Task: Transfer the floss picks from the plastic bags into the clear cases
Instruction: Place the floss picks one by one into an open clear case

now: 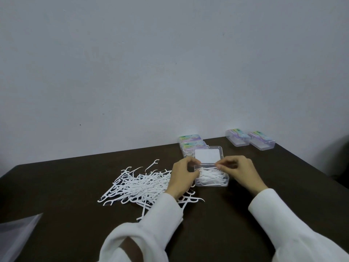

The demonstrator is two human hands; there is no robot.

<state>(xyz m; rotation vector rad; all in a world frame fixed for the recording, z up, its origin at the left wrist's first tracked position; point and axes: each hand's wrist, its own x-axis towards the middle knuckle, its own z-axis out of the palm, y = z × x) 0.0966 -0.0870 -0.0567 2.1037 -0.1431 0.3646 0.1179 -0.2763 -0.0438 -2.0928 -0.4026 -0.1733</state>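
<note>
Clear plastic case (211, 178) sits open on dark brown table (75, 214), approx. centre of view, lid (207, 155) hinged back toward wall (151, 63) w/ white label on its inner face. Case base holds a bundle of white floss picks (208, 173). Left hand (184, 175) is at case's left end, fingers curled against the bundle; whether it pinches picks or only presses them cannot be told. Right hand (238, 172) is at case's right end, thumb and fingertips pinching picks at the upper right of the bundle. Both arms wear white sleeves (162, 224). Loose pile of floss picks (136, 186) lies on table just left of case, partly under left wrist. Empty clear plastic bag (17, 237) lies at lower left edge of table, well apart from pile. Stack of closed cases w/ colour labels (190, 143) stands behind open case, near wall. Two more closed cases (250, 139) lie side by side at rear right.
</note>
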